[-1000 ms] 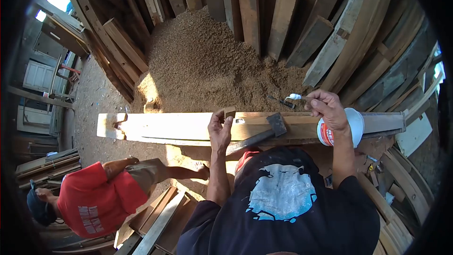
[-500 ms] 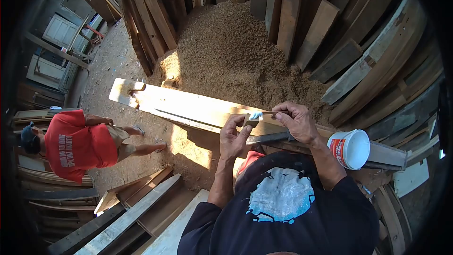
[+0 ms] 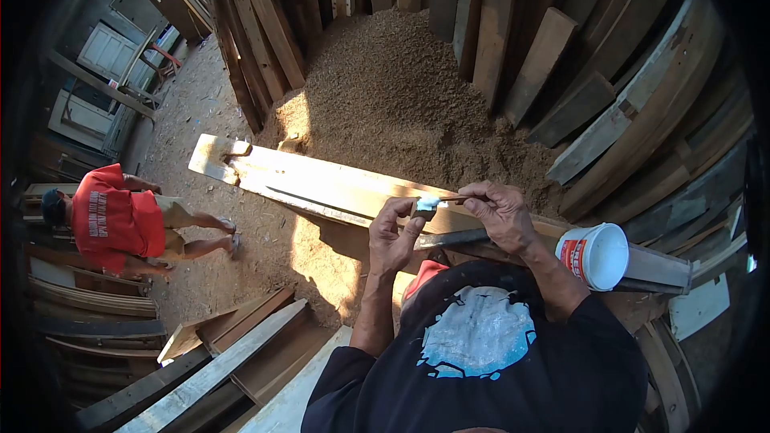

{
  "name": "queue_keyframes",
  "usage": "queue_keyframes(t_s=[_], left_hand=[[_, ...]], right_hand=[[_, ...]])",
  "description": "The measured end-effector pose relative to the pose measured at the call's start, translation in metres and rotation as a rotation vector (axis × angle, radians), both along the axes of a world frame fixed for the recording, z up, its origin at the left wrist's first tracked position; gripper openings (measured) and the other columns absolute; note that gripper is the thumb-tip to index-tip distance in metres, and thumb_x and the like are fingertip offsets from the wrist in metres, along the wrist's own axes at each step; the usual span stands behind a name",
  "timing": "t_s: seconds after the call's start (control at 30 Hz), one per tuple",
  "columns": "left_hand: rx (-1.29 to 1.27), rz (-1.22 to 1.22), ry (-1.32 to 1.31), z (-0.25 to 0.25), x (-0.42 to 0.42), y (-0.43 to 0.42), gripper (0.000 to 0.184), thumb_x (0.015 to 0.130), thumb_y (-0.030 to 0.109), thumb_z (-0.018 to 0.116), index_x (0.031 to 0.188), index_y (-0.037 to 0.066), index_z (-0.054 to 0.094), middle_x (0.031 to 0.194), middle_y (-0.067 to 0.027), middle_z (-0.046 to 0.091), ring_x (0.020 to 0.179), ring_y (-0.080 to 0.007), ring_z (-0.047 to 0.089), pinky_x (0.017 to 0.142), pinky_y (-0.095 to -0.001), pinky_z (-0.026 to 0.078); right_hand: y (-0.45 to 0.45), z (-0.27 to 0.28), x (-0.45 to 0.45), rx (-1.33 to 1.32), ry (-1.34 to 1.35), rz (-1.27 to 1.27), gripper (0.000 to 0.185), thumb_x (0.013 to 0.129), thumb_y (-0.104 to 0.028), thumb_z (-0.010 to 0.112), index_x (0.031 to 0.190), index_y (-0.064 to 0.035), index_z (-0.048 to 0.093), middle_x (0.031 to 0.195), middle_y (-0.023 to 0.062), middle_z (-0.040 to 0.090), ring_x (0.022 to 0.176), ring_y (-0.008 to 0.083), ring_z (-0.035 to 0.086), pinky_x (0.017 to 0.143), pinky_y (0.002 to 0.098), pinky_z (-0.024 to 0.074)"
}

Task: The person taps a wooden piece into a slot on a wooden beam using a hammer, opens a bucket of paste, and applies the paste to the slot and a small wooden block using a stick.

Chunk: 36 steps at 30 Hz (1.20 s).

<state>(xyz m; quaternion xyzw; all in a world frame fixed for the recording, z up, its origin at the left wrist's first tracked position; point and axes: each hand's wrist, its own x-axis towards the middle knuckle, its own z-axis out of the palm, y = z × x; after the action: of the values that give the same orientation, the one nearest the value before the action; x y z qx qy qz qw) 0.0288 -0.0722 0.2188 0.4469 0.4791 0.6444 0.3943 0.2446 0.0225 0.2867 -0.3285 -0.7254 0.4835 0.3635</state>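
My left hand [image 3: 391, 239] is closed around a small wooden piece [image 3: 419, 213], pinched between thumb and fingers. A blob of white paste [image 3: 428, 203] lies on top of that piece. Between the fingertips of my right hand [image 3: 501, 215] is a thin brown stick [image 3: 454, 198], its far end in the paste. Both hands are over a long wooden beam [image 3: 337, 181]. A white bucket [image 3: 607, 255] with a red label stands on the beam's right part, beside my right forearm.
Sawdust [image 3: 377, 88] is heaped behind the beam. Wooden planks [image 3: 541, 64] lean around it. More boards [image 3: 216, 381] lie at the lower left. A person in a red shirt [image 3: 119, 216] is on the left side.
The stick's tip has shifted left and down onto the small wooden piece, with the paste. My right hand follows slightly left. The person in red has moved and their legs are in a new stride.
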Motion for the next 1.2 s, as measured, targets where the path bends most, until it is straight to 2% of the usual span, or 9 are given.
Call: queue_keyframes(t_s=[0.13,0.3,0.4,0.5,0.6,0.77,0.9,1.0,1.2], left_hand=[[0.021,0.041,0.049,-0.007,-0.001,0.002,0.03,0.093,0.012,0.075,0.119,0.001,0.067,0.107,-0.0047,0.064,0.099,-0.0141,0.055,0.092,-0.0292,0.044],[0.027,0.026,0.04,-0.002,0.006,0.001,0.029,0.092,0.012,0.076,0.118,0.002,0.068,0.108,-0.0047,0.065,0.1,-0.0141,0.056,0.092,-0.0294,0.044],[0.032,0.027,0.16,-0.005,0.007,0.005,0.035,0.095,0.014,0.075,0.125,-0.002,0.066,0.112,-0.0067,0.069,0.102,-0.015,0.063,0.091,-0.0294,0.05],[-0.051,0.05,-0.354,0.002,0.021,0.009,0.038,0.096,0.016,0.074,0.127,-0.002,0.063,0.109,-0.0052,0.069,0.097,-0.0137,0.062,0.087,-0.0296,0.05],[0.04,-0.109,-0.615,-0.01,0.016,0.017,0.041,0.098,0.019,0.072,0.131,-0.002,0.059,0.107,-0.0051,0.069,0.094,-0.0132,0.061,0.085,-0.0309,0.05],[-0.175,-0.21,-0.953,0.016,0.038,0.021,0.035,0.101,0.024,0.065,0.127,0.001,0.061,0.107,-0.0046,0.069,0.095,-0.0145,0.064,0.086,-0.0317,0.051],[-0.187,-0.348,-1.113,0.017,0.05,0.024,0.032,0.101,0.023,0.065,0.127,0.004,0.063,0.107,-0.0052,0.071,0.095,-0.0161,0.065,0.086,-0.0327,0.052],[-0.224,-0.36,-1.12,0.016,0.051,0.024,0.032,0.101,0.025,0.067,0.126,0.006,0.06,0.114,-0.0061,0.069,0.098,-0.0138,0.064,0.084,-0.0271,0.052],[-0.241,-0.291,-1.231,0.007,0.051,0.028,0.029,0.099,0.022,0.068,0.123,0.007,0.066,0.112,-0.0103,0.073,0.096,-0.0186,0.066,0.083,-0.033,0.052]], right_hand=[[-0.003,0.013,0.007,0.065,0.019,0.122,0.016,0.095,-0.008,0.069,0.109,-0.0006,0.072,0.094,0.0123,0.075,0.087,0.0192,0.072,0.077,0.0309,0.056],[0.003,0.007,0.007,-0.056,0.053,0.042,0.016,0.097,-0.009,0.068,0.108,0.0011,0.072,0.095,0.0119,0.076,0.088,0.0184,0.072,0.078,0.0312,0.0562],[0.004,0.005,0.007,-0.059,0.031,0.12,0.017,0.098,-0.01,0.068,0.109,0.0014,0.072,0.095,0.0103,0.075,0.088,0.0147,0.07,0.08,0.0289,0.0557],[0.005,0.005,0.013,-0.144,0.062,0.168,0.018,0.099,-0.011,0.068,0.112,0.0008,0.072,0.096,0.0088,0.074,0.09,0.0133,0.069,0.081,0.0286,0.0556],[0.009,0.002,0.019,-0.195,0.132,0.094,0.019,0.099,-0.011,0.068,0.114,-0.0004,0.071,0.098,0.0073,0.073,0.09,0.0128,0.068,0.081,0.0288,0.0557],[0.016,-0.001,0.02,-0.118,0.132,-0.033,0.017,0.099,-0.01,0.069,0.113,-0.0005,0.071,0.096,0.0068,0.073,0.09,0.0135,0.069,0.079,0.0291,0.0548],[0.019,-0.002,0.02,0.136,0.04,-0.045,0.018,0.095,-0.006,0.071,0.113,-0.0011,0.072,0.098,0.0107,0.074,0.091,0.0196,0.071,0.079,0.0313,0.0558],[0.02,-0.013,0.021,0.251,0.118,-0.048,0.021,0.091,-0.001,0.072,0.113,-0.002,0.072,0.102,0.0141,0.074,0.092,0.0239,0.073,0.08,0.0336,0.0571],[0.021,-0.018,0.038,0.143,0.198,0.066,0.021,0.091,0.002,0.072,0.112,-0.0011,0.071,0.106,0.0153,0.074,0.097,0.0266,0.074,0.083,0.035,0.0595]])
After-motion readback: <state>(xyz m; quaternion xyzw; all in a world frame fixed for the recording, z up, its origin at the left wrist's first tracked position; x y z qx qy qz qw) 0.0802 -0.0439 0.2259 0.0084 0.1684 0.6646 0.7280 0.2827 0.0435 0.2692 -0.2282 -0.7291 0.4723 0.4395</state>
